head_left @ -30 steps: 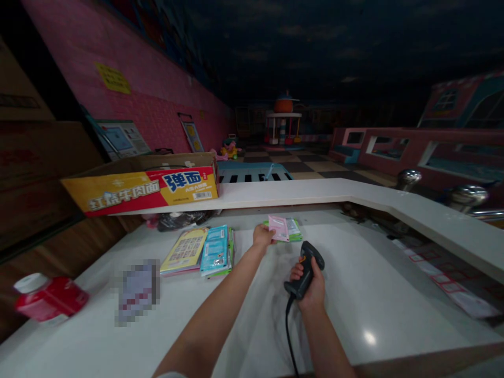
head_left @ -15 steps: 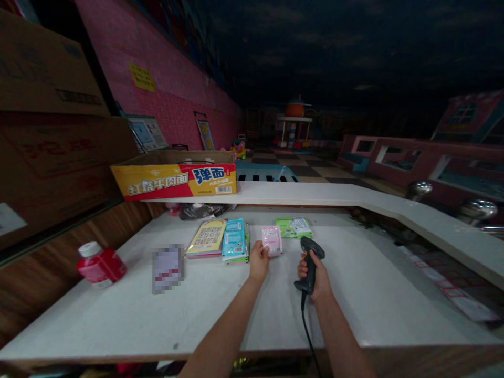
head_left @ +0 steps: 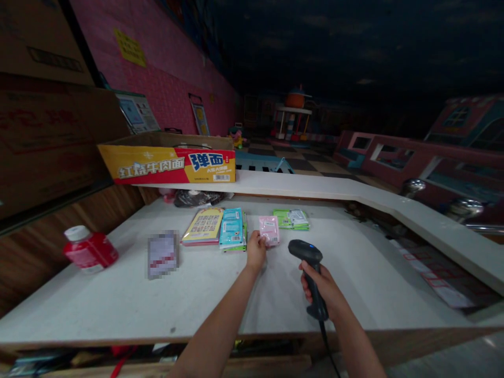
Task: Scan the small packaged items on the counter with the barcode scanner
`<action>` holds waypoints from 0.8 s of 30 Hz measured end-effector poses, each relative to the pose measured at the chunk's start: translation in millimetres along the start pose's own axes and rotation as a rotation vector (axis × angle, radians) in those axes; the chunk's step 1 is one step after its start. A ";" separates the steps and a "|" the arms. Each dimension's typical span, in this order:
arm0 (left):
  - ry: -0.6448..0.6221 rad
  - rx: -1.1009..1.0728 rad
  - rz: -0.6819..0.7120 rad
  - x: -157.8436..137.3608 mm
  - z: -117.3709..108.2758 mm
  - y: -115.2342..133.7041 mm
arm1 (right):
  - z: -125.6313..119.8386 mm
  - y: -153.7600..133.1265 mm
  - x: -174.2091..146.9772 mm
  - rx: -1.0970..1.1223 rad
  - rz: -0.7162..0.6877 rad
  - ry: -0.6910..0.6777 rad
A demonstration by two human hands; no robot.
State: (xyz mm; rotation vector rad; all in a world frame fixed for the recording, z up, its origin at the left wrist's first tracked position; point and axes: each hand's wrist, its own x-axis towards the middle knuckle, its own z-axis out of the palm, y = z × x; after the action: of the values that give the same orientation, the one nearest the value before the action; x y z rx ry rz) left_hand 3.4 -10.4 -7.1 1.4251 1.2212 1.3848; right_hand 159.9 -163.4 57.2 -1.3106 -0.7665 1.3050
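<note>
My left hand (head_left: pixel 256 249) is closed on the lower left corner of a small pink packet (head_left: pixel 269 229), which is near the middle of the white counter (head_left: pixel 205 294). In my right hand (head_left: pixel 325 287) is a black barcode scanner (head_left: pixel 306 252), its head pointing left and a small blue light showing on top. A cable (head_left: pixel 326 344) runs down from its handle. Left of the pink packet lie blue packets (head_left: pixel 231 227) on top of green ones, beside a yellow-covered booklet (head_left: pixel 203 226). Green packets (head_left: pixel 291 219) lie behind and to the right.
A red bottle with a white cap (head_left: pixel 90 249) and a blurred-out card (head_left: pixel 163 254) are on the left of the counter. A noodle carton (head_left: pixel 169 163) stands on the raised ledge (head_left: pixel 299 185). Large brown boxes (head_left: pixel 55 126) are stacked at far left.
The scanner has swung from nearly upright to a tilt, its head now facing left toward the packet, and its light shows blue. My left hand still holds the pink packet. The view has shifted slightly.
</note>
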 end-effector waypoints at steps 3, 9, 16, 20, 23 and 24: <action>0.028 0.037 0.001 0.1 0.4 0.3 | -1.6 -1.9 -4.4 0.001 0.021 -0.001; 0.017 0.018 0.033 1.5 1.3 -8.2 | -2.6 3.0 6.7 0.030 0.040 -0.012; -0.007 0.050 0.063 -2.0 0.5 -8.1 | -2.9 8.4 60.2 0.503 0.109 -0.092; -0.021 0.067 0.071 -4.7 -0.1 -5.3 | -11.6 18.2 81.6 0.836 0.116 -0.198; -0.006 0.117 0.091 -5.5 -1.6 -1.8 | -18.4 26.7 86.6 0.973 0.109 -0.247; -0.005 0.125 0.090 -6.0 -2.1 -0.1 | -19.8 28.7 87.0 0.997 0.112 -0.253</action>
State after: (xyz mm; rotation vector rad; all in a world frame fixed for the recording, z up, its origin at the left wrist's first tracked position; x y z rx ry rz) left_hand 1.7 -16.4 -8.4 1.5863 1.2732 1.3847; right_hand 188.5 -91.8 3.9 -0.3902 -0.1227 1.6417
